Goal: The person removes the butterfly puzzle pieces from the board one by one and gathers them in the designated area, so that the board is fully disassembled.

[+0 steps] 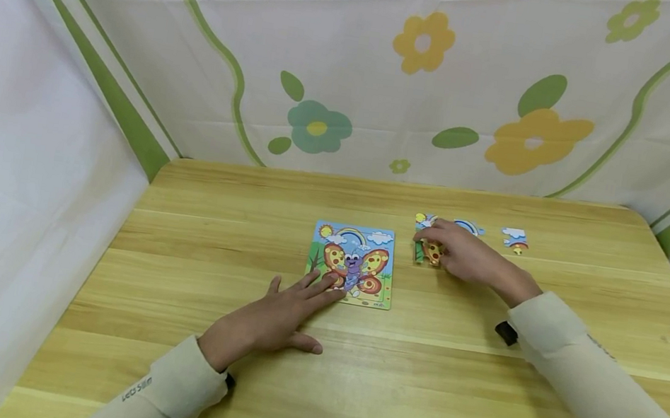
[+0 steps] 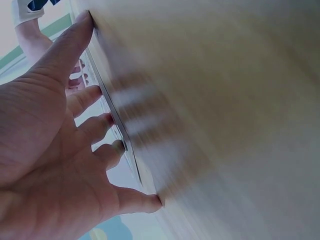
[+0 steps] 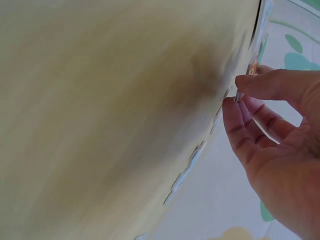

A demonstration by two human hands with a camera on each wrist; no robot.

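Note:
A square picture board with a purple-bodied butterfly, a sun and a rainbow lies flat on the table. My left hand is spread out, its middle fingers resting on the board's lower left part. In the left wrist view, the thumb and little finger of this hand reach the tabletop beside the board. To the right of the board, my right hand pinches a jigsaw piece with green and red-spotted yellow on it. The right wrist view shows that piece held on edge between thumb and fingertips.
Behind the right hand lie a sun piece and a rainbow piece, both partly covered. Farther right is a cloud piece. The wooden table meets a flower-printed cloth at its back edge.

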